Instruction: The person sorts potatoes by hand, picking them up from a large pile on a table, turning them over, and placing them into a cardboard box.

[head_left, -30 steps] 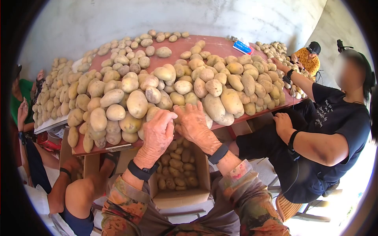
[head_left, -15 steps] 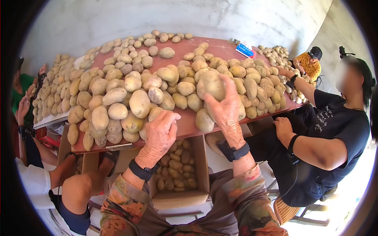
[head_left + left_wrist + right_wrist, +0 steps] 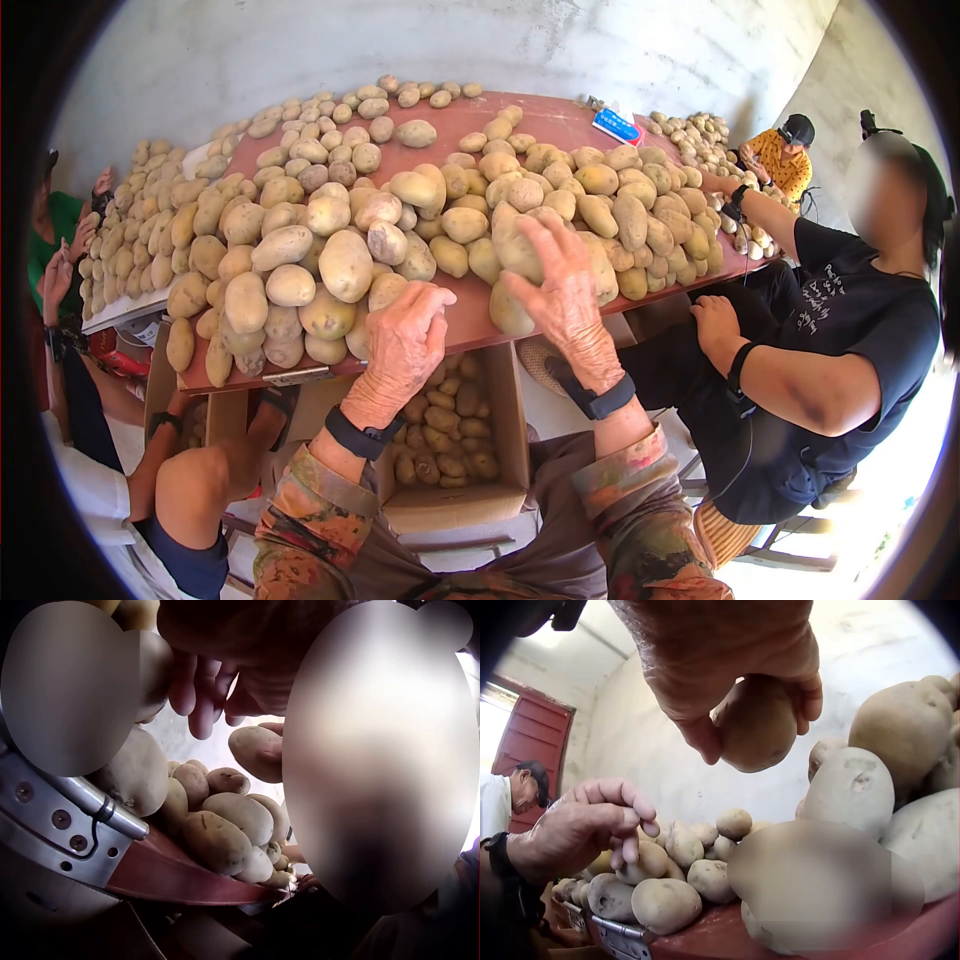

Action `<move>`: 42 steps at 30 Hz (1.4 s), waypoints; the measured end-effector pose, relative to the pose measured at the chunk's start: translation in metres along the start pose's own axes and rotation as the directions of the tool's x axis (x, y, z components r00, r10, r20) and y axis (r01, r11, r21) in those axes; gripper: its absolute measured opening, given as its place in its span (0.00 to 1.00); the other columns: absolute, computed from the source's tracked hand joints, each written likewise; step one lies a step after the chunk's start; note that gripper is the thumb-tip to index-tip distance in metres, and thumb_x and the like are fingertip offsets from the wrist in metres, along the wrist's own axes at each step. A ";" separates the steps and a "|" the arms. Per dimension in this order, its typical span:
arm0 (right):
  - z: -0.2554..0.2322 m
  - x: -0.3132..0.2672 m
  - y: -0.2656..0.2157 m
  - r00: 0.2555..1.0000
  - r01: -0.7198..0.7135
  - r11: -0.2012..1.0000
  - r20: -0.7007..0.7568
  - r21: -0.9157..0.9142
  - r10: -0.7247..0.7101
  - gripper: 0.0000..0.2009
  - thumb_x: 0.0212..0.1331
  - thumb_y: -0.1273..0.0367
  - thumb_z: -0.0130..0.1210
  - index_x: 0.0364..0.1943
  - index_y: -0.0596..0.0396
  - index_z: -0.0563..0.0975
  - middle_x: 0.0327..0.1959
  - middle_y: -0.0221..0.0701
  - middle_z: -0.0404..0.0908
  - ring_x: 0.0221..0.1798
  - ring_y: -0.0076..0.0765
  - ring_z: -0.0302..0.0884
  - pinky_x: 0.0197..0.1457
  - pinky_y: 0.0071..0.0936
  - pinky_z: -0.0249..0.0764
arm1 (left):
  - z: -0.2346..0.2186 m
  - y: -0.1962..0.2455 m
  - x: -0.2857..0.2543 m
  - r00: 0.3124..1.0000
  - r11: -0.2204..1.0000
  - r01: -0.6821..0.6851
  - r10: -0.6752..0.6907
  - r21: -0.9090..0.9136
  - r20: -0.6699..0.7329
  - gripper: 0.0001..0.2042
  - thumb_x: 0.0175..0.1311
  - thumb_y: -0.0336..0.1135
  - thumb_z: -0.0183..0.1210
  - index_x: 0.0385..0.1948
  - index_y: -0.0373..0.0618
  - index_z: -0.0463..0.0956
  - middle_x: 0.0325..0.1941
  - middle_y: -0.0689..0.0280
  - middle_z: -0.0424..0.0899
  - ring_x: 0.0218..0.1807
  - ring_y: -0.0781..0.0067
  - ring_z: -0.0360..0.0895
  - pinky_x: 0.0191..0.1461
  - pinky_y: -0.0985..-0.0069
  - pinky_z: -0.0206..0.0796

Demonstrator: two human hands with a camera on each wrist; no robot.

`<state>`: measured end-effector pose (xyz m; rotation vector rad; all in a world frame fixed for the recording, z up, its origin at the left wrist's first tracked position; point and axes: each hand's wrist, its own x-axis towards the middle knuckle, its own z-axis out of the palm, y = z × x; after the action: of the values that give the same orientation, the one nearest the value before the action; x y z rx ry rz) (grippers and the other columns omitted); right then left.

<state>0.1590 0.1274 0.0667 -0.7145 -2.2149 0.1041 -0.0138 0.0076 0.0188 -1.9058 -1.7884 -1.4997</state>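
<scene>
My right hand grips a large, pale brown potato just over the near table edge. In the right wrist view the thumb and fingers are spread round this potato from above. Below it, another potato lies at the table edge. My left hand hovers at the same edge, left of the right hand, beside the heap of potatoes. Its fingers are loosely curled and hold nothing, as the right wrist view of the left hand shows.
Under the table edge stands a cardboard box part filled with potatoes. Potatoes cover much of the red table. A blue tissue pack lies at the back. A person in black sits at the right, others at the left and far right.
My right hand has moved right from beside the left hand and lifted a potato, then come slightly left and down with it. The left hand has stayed nearly still.
</scene>
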 end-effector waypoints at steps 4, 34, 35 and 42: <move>0.013 -0.003 -0.015 0.998 0.051 0.997 0.043 0.049 -0.054 0.32 0.44 0.68 0.67 0.59 0.52 0.71 0.56 0.47 0.72 0.51 0.58 0.71 0.57 0.48 0.71 | 0.000 0.001 0.000 1.000 1.000 0.007 -0.007 0.002 0.001 0.10 0.53 0.21 0.57 0.36 0.46 0.76 0.33 0.62 0.79 0.32 0.56 0.80 0.34 0.65 0.72; 0.055 0.087 -0.015 0.982 -0.056 0.979 0.165 -0.194 0.089 0.28 0.53 0.71 0.62 0.62 0.49 0.71 0.56 0.49 0.71 0.60 0.59 0.68 0.61 0.48 0.69 | -0.007 0.003 -0.007 0.998 0.995 -0.038 0.042 -0.091 0.036 0.07 0.54 0.24 0.58 0.34 0.46 0.74 0.31 0.62 0.76 0.30 0.53 0.79 0.30 0.61 0.71; 0.064 0.089 -0.008 0.986 -0.040 0.969 0.150 -0.243 0.078 0.28 0.54 0.72 0.61 0.62 0.48 0.70 0.56 0.49 0.71 0.60 0.59 0.68 0.62 0.49 0.69 | -0.007 0.003 -0.007 0.998 0.995 -0.041 0.045 -0.095 0.037 0.07 0.54 0.24 0.58 0.34 0.45 0.74 0.31 0.62 0.76 0.30 0.54 0.79 0.30 0.61 0.71; 0.107 0.083 0.031 0.961 0.046 0.877 0.262 -0.479 0.093 0.25 0.58 0.75 0.51 0.62 0.48 0.68 0.60 0.51 0.70 0.65 0.59 0.66 0.67 0.54 0.62 | -0.002 0.000 -0.010 0.992 0.992 -0.006 0.022 -0.128 0.121 0.09 0.53 0.21 0.57 0.36 0.43 0.75 0.31 0.60 0.76 0.33 0.52 0.78 0.34 0.61 0.71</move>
<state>0.0529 0.2134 0.0395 -1.0501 -2.5327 -0.3749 -0.0126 -0.0004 0.0126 -2.1090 -1.7621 -1.5597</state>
